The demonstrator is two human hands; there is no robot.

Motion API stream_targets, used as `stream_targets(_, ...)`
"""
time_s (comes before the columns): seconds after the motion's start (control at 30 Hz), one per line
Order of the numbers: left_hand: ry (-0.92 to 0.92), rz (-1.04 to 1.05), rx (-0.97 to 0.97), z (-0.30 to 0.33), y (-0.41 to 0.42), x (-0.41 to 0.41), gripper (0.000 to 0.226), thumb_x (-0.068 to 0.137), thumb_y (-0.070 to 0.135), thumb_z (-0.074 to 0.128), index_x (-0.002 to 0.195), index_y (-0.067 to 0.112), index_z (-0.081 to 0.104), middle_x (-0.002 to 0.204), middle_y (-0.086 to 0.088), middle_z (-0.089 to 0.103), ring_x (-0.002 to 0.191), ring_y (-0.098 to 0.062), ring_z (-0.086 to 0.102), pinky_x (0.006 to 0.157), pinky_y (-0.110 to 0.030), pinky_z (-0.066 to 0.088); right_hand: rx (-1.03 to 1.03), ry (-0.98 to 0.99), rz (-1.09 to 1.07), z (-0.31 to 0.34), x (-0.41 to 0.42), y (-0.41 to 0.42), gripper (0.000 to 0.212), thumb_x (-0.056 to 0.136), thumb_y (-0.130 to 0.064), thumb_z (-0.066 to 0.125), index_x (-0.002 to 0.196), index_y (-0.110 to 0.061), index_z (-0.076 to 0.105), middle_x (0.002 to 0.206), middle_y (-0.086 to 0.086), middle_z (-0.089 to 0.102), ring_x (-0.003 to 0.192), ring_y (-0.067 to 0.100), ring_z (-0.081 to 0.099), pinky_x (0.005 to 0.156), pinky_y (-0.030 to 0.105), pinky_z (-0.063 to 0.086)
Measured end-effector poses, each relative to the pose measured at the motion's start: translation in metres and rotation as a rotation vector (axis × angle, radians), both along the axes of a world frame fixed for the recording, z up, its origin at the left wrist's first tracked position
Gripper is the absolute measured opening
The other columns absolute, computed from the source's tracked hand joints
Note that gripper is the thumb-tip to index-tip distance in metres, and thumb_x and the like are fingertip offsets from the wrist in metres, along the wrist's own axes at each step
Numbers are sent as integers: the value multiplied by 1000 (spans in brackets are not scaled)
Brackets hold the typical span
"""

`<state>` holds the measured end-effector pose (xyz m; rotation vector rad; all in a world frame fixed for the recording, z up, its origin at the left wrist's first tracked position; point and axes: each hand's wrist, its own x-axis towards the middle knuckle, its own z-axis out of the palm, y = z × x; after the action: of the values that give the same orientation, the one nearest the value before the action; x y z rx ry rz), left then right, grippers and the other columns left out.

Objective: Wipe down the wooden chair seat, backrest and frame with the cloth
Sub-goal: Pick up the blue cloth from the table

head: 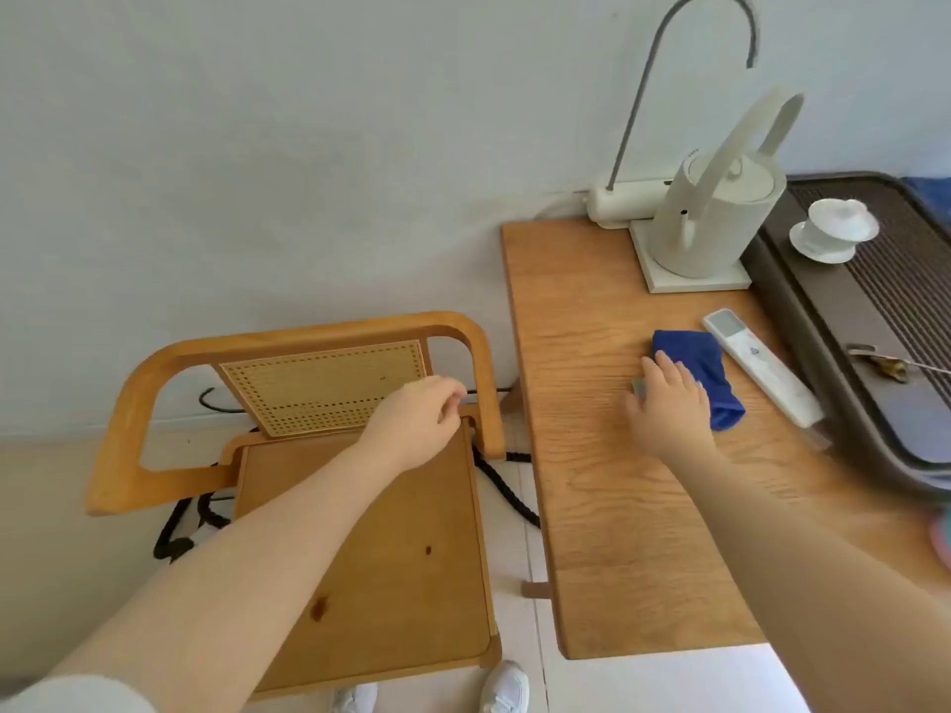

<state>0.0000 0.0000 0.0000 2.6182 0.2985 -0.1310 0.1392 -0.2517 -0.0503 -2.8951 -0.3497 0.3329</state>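
A wooden chair stands at the lower left, with a flat seat (pixel 391 573), a woven cane backrest (pixel 319 383) and a curved wooden frame (pixel 288 334). My left hand (pixel 417 419) hovers over the seat's back right corner, fingers loosely curled and holding nothing. A blue cloth (pixel 700 362) lies folded on the wooden table (pixel 617 506) to the right of the chair. My right hand (pixel 669 403) rests flat on the cloth's near left part, fingers spread, not closed around it.
A white remote (pixel 761 367) lies just right of the cloth. Behind stand a white kettle (pixel 715 213) on its base and a water dispenser spout (pixel 684 38). A dark tea tray (pixel 875 321) with a white lidded cup (pixel 833 231) fills the right. Black cables (pixel 504 486) trail on the floor.
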Motion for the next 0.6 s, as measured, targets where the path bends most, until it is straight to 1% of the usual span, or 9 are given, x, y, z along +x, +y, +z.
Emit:
stream_targets(0.07,52,-56,5,-5,-14,6,30,93,17,41,119,17,56,114,2,59,85,-12,54,78,-31,49,-25,0,-58,-6,5,-14,58,95,-35,46,145,-15,24,156,6,15,141,32,10,114,48,11)
stream_targets(0.13,74,-64,-12,-12,-25,7,29,93,16,42,119,17,56,113,2,59,86,-12,55,79,-31,49,-73,-31,-39,-18,7,-23,60,94,-35,47,146,-19,21,156,3,13,141,34,9,113,50,10)
stream_targets(0.2,71,-39,-52,-18,-30,7,30,93,15,43,119,18,56,114,3,59,89,-12,56,81,-30,49,-58,-98,-47,-26,7,-23,56,95,-26,47,145,-21,22,154,2,19,138,35,17,111,50,17)
stream_targets(0.27,56,-31,-67,-23,-32,5,31,93,15,44,121,18,56,117,4,58,93,-12,56,83,-29,48,-26,-161,-105,-27,9,-20,54,95,-14,46,145,-17,24,150,5,27,130,36,27,104,47,28)
stream_targets(0.3,58,-26,-76,-25,-34,2,31,93,15,44,121,18,56,117,4,59,94,-12,56,84,-29,48,-30,-188,-126,-27,11,-19,53,94,-10,45,143,-13,26,147,9,30,125,37,33,99,46,31)
stream_targets(0.37,64,-16,-90,-28,-34,-5,30,94,15,44,121,18,56,117,3,59,95,-12,56,85,-29,49,-43,-230,-120,-25,17,-13,41,93,-4,41,134,-5,38,135,18,41,111,40,42,90,46,35)
stream_targets(0.43,74,-1,-99,-30,-32,-12,30,94,14,44,121,17,56,117,3,59,95,-12,56,85,-29,48,-25,-219,-117,-20,16,-2,31,92,-5,41,122,-4,48,121,18,50,102,38,49,87,46,35)
stream_targets(0.53,95,77,-196,-33,-30,-22,29,95,17,44,121,18,55,116,3,60,92,-11,57,81,-25,46,158,-136,-84,-12,-7,20,27,89,-16,50,116,-11,53,114,10,55,99,31,55,91,44,38)
stream_targets(0.6,95,151,-285,-33,-29,-29,29,96,23,42,123,19,53,116,3,59,93,-10,57,79,-22,43,377,-55,-18,-6,-34,39,25,87,-16,54,112,-12,55,111,7,57,96,24,56,86,39,44)
